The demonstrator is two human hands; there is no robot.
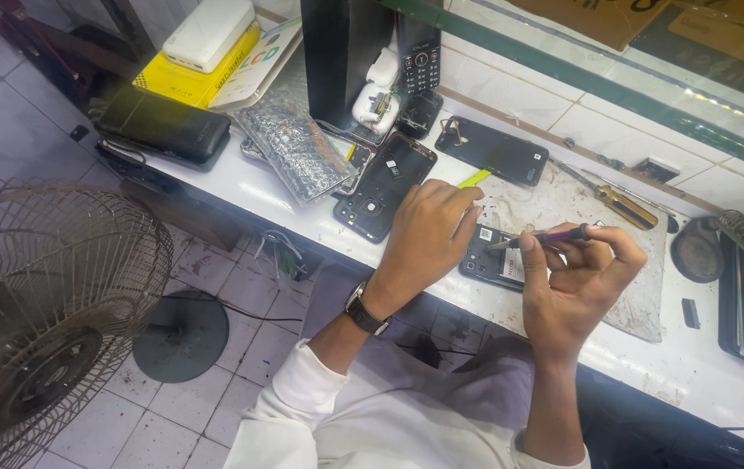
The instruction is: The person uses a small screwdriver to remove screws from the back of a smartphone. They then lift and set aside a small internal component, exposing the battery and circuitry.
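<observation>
Opened dark phone (495,256), flat and rectangular with its back off, lies on a stained, worn mat (563,208) on the glossy white bench (242,187), near the front edge. The left hand (428,234) rests palm down on the phone's left end, fingers curled and pressing it against the mat; a dark wristwatch (365,310) circles the wrist above a white sleeve. The right hand (576,278) hovers just right of the phone, wrist bent, fingers pinched tight around a slim purple tool (546,236) whose tip points left onto the phone's exposed inside. Another open phone shell (385,184) and a black back cover (493,149) lie beyond, with an orange-handled screwdriver (619,205) to the right. A wire fan cage (42,304) stands on the tiled floor.
</observation>
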